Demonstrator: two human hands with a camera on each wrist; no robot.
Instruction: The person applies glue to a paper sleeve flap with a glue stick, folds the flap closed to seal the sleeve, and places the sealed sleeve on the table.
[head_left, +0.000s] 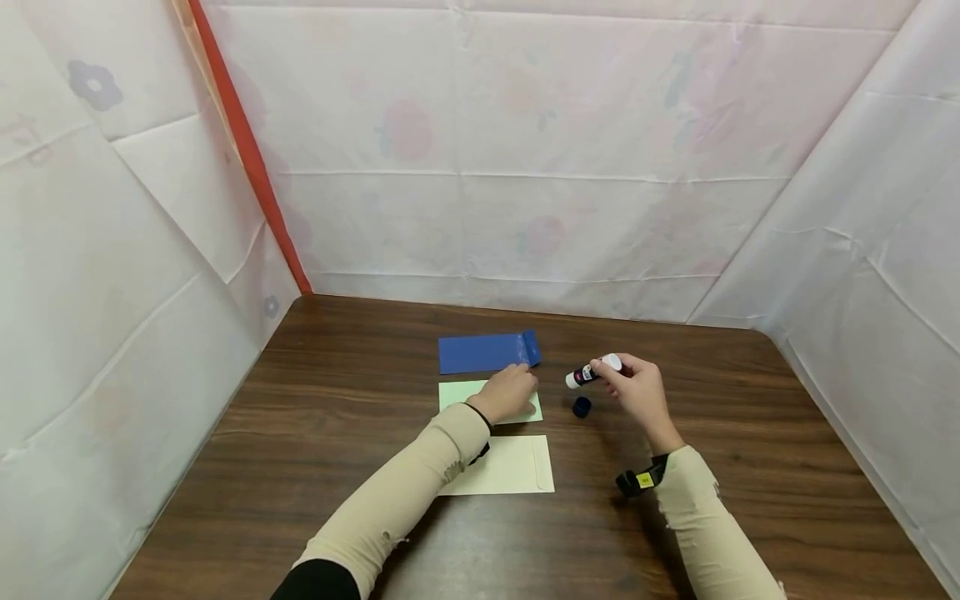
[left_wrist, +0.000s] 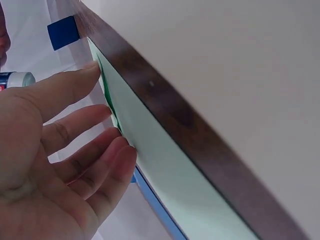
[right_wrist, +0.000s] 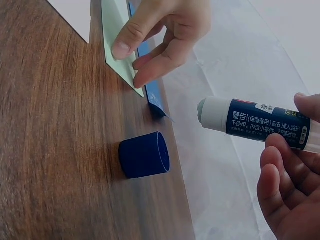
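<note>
My right hand (head_left: pixel 640 392) holds an uncapped glue stick (right_wrist: pixel 267 122) above the table, its white end pointing left. A dark blue cap (right_wrist: pixel 144 155) stands on the table just below the glue stick. My left hand (head_left: pixel 510 393) is over the light green envelope (left_wrist: pixel 165 170), its thumb and fingertips touching the paper near the right end. A darker green slit shows beside those fingers in the left wrist view. Behind it lies a blue envelope (head_left: pixel 477 353) with its flap (head_left: pixel 532 347) raised at the right. Nearer lies a cream envelope (head_left: pixel 510 468), partly under my left forearm.
The brown wooden table (head_left: pixel 315 467) ends at a pale patterned sheet (head_left: pixel 465 225) at the back. Similar sheets hang at left and right, with a red strip (head_left: pixel 255 167) in the left corner.
</note>
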